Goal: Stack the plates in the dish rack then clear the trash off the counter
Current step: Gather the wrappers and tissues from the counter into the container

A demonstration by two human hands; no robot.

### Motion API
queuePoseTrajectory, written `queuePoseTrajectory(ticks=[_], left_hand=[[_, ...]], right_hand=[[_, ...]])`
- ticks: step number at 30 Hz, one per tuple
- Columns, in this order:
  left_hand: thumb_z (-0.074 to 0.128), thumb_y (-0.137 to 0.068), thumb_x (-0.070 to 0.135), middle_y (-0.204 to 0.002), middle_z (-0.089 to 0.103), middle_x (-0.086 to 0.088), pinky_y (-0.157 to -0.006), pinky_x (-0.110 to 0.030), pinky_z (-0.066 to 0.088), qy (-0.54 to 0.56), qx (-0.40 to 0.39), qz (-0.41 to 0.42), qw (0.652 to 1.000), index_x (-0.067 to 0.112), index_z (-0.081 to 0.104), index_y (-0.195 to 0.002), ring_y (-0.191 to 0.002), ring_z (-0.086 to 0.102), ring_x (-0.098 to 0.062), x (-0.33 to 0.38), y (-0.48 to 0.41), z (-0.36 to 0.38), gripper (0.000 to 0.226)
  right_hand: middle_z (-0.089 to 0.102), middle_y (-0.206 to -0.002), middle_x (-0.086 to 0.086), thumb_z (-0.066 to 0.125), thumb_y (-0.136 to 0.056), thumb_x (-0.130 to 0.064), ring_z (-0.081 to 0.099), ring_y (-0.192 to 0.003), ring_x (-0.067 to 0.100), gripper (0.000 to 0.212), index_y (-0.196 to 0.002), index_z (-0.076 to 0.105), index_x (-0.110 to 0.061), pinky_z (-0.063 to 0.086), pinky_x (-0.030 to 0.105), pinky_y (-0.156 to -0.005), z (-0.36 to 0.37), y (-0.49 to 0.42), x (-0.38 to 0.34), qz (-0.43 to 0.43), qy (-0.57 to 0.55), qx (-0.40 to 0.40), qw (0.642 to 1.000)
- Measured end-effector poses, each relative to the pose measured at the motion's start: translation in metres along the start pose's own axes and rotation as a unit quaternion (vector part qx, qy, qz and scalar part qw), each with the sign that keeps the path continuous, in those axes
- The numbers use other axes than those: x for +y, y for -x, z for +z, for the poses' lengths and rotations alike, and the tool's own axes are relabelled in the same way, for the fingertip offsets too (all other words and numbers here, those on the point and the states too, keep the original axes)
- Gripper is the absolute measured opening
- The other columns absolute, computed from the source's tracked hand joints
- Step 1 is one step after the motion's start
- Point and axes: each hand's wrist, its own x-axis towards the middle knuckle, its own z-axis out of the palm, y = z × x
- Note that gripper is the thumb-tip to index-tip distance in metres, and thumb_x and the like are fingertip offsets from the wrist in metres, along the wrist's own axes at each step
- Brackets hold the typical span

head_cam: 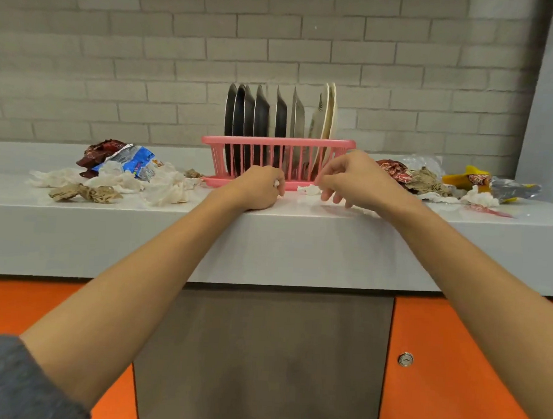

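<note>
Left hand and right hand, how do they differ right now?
The left hand is curled into a fist round a white tissue scrap; the right hand holds nothing, its fingers hanging loosely curled. The left hand rests on the counter; the right hand hangs just over a second tissue. Both reach out in front of the pink dish rack.

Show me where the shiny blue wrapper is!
In the head view, the blue wrapper lies on the counter, left of the pink dish rack, beside a dark red wrapper.
</note>
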Motion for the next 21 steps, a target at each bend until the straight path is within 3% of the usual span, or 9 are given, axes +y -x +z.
queuePoseTrajectory(ticks=[3,6,8,9,11,14,18,21], left_hand=[[0.045,-0.093,0.002,-0.127,0.058,-0.008,-0.092,-0.032,0.041,0.019,0.011,-0.003,1.0,0.017,0.06,-0.099,-0.114,0.053,-0.027,0.002,-0.003,0.0,0.022],[0.044,-0.094,0.005,-0.123,0.059,-0.008,-0.091,-0.033,0.042,0.039,0.021,-0.01,0.999,0.015,0.06,-0.104,-0.109,0.054,-0.025,-0.001,-0.003,-0.001,0.022],[0.044,-0.095,0.007,-0.121,0.058,-0.008,-0.089,-0.033,0.042,0.059,0.025,-0.018,0.998,0.014,0.058,-0.11,-0.104,0.053,-0.023,-0.004,-0.005,0.0,0.022],[0.044,-0.095,0.007,-0.121,0.057,-0.007,-0.088,-0.033,0.042,0.066,0.025,-0.021,0.997,0.014,0.057,-0.113,-0.103,0.052,-0.023,-0.004,-0.006,0.001,0.023],[0.046,-0.094,0.008,-0.121,0.056,-0.007,-0.087,-0.032,0.041,0.069,0.021,-0.022,0.997,0.014,0.057,-0.114,-0.101,0.051,-0.021,-0.005,-0.008,0.002,0.023],[0.051,-0.093,0.009,-0.12,0.057,-0.007,-0.088,-0.032,0.044,0.067,0.022,-0.017,0.997,0.015,0.058,-0.11,-0.101,0.054,-0.022,-0.006,-0.008,0.002,0.02],[0.055,-0.09,0.006,-0.112,0.058,-0.008,-0.088,-0.034,0.048,0.066,0.043,-0.009,0.997,0.011,0.059,-0.11,-0.1,0.057,-0.024,-0.006,-0.009,0.002,0.021],[0.06,-0.088,0.007,-0.099,0.059,-0.005,-0.087,-0.034,0.051,0.073,0.045,0.012,0.996,0.013,0.058,-0.1,-0.095,0.06,-0.022,-0.003,-0.004,0.001,0.013]], right_hand=[[0.064,-0.084,0.002,0.059,-0.088,-0.007,0.058,-0.071,0.01,0.008,-0.088,0.067,-0.008,0.04,0.019,-0.054,0.008,-0.037,-0.005,-0.013,0.083,-0.021,0.996],[0.058,-0.087,0.009,0.057,-0.089,-0.015,0.053,-0.077,0.024,0.011,-0.078,0.057,-0.016,0.04,0.024,-0.06,0.024,-0.078,0.001,-0.006,0.198,-0.043,0.979],[0.06,-0.109,0.014,0.054,-0.092,-0.024,0.054,-0.103,0.034,0.012,-0.098,0.062,-0.017,0.048,0.038,-0.085,0.035,-0.101,0.012,0.006,0.296,-0.058,0.953],[0.059,-0.116,0.013,0.051,-0.094,-0.025,0.052,-0.11,0.033,0.018,-0.105,0.06,-0.015,0.045,0.042,-0.096,0.039,-0.105,0.017,0.025,0.333,-0.087,0.939],[0.057,-0.108,0.007,0.045,-0.098,-0.023,0.053,-0.098,0.025,0.015,-0.099,0.054,-0.011,0.044,0.04,-0.091,0.045,-0.107,0.024,0.048,0.372,-0.15,0.915],[0.06,-0.092,0.009,0.046,-0.096,-0.019,0.056,-0.076,0.024,0.022,-0.079,0.055,-0.009,0.049,0.039,-0.078,0.051,-0.11,0.025,0.014,0.406,-0.14,0.903],[0.061,-0.09,0.013,0.05,-0.095,-0.014,0.056,-0.082,0.029,0.016,-0.089,0.06,-0.004,0.043,0.034,-0.072,0.051,-0.104,0.027,-0.038,0.422,-0.106,0.899],[0.061,-0.088,0.016,0.046,-0.095,-0.009,0.057,-0.082,0.03,0.018,-0.085,0.059,-0.002,0.045,0.037,-0.074,0.046,-0.094,0.022,-0.023,0.369,-0.122,0.921]])
